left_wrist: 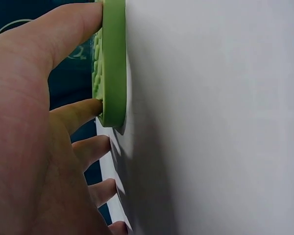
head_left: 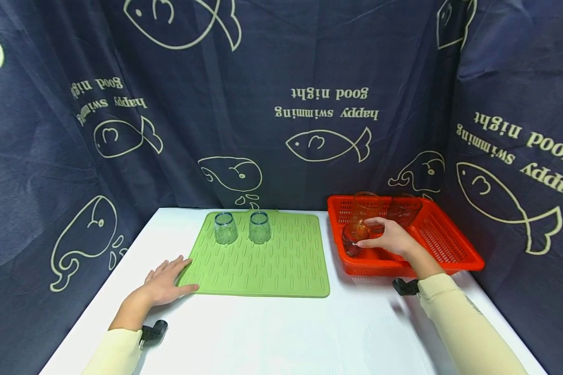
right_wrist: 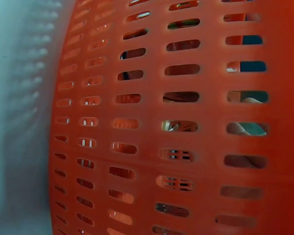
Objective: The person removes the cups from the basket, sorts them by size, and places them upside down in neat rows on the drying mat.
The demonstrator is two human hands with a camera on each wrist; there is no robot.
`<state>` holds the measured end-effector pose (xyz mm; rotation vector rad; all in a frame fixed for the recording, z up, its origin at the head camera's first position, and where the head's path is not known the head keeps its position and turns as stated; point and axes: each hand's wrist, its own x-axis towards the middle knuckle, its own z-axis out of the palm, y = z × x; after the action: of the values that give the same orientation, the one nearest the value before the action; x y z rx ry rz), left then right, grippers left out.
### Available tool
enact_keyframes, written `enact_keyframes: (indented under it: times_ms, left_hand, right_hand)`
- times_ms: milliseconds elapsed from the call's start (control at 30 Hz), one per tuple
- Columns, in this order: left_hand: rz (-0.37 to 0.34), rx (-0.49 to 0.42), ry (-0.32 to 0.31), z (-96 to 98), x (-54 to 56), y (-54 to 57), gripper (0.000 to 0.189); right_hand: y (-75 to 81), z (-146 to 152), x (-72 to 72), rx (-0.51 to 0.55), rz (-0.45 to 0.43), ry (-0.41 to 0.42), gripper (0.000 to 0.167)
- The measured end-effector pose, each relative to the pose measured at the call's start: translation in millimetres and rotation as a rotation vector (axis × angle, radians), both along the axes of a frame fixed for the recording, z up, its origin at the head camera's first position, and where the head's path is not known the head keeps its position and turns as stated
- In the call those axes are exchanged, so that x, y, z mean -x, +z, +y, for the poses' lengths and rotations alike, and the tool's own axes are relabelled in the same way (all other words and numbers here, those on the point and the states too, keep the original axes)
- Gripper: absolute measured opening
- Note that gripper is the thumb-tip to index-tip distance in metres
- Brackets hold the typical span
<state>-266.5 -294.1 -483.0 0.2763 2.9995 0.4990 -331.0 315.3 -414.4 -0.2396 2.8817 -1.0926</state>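
In the head view, my right hand (head_left: 388, 238) reaches into the red basket (head_left: 450, 264) and holds a small drinking glass (head_left: 352, 246), thumb on the near side and fingers on the far side. The right wrist view is blocked by the basket's slotted wall (right_wrist: 152, 110), with bits of fingers (right_wrist: 252, 128) showing through the slots. My left hand (head_left: 165, 284) lies spread at the left front corner of a green mat (head_left: 281, 268). Its thumb (left_wrist: 81, 22) and index finger touch the mat's edge; its other fingers extend past the corner.
Two clear bluish glasses, a left one (head_left: 225, 229) and a right one (head_left: 260, 229), stand on the back of the mat. Inside the basket are two more glasses, a taller one (head_left: 367, 205) and one at right (head_left: 405, 208). A dark curtain (head_left: 244, 104) encloses the white table (head_left: 262, 333).
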Motion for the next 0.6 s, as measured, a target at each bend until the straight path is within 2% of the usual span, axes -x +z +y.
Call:
enact_keyframes:
  times_ms: [100, 267, 400, 600]
  left_hand:
    - [0.020, 0.001, 0.002, 1.1, -0.7, 1.1, 0.091]
    - [0.105, -0.013, -0.008, 7.4, -1.9, 0.3, 0.088]
    - [0.174, -0.070, -0.030, 17.8, -0.6, 1.3, 0.085]
    - [0.221, -0.172, -0.089, 36.6, 3.1, 2.4, 0.082]
  right_hand:
    - [1.7, 0, 1.2, -0.013, -0.008, 0.001, 0.088]
    - [-1.1, 1, 4.3, -0.040, -0.001, 0.008, 0.089]
    - [-5.2, 3, 8.3, -0.034, 0.022, 0.031, 0.088]
    - [-7.4, 3, 11.4, -0.041, 0.004, 0.036, 0.091]
